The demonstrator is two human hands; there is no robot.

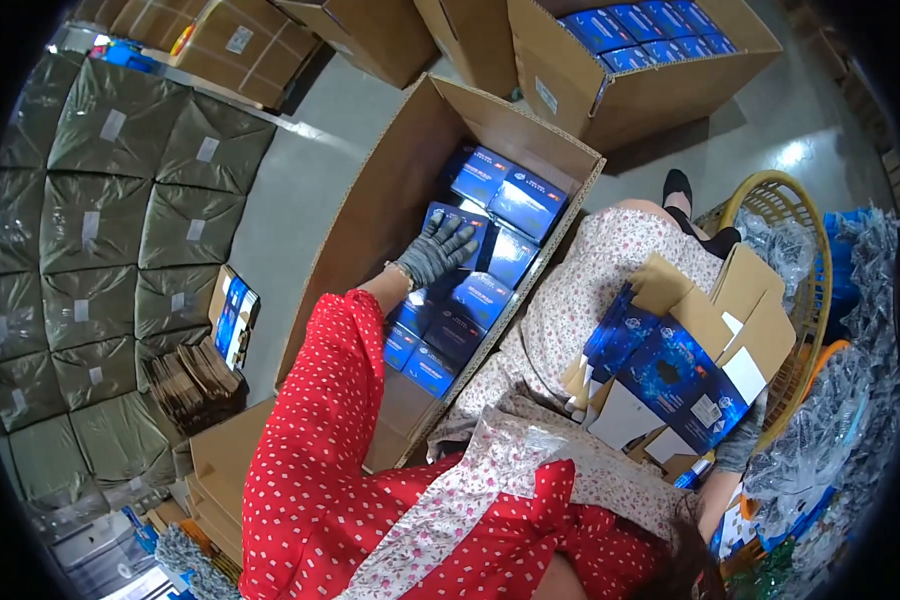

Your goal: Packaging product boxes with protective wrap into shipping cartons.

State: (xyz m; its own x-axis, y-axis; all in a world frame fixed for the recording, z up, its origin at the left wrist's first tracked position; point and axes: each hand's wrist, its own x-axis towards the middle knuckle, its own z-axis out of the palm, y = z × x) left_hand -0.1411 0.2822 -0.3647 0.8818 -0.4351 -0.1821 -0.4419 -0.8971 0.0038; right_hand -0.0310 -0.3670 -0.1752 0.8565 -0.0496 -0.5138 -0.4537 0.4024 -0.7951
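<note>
Loosely spread left fingers on a blue box; right fingers hidden, grip unclear.

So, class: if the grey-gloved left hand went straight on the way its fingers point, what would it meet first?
Past the glossy blue rectangular box under the grey-gloved left hand, probably the similar glossy blue box towards the upper right, inside the brown cardboard carton; their heights are hard to judge.

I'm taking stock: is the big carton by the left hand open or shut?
Open: the carton shows its inner walls, and blue boxes lie visible inside, the gloved left hand on one.
</note>
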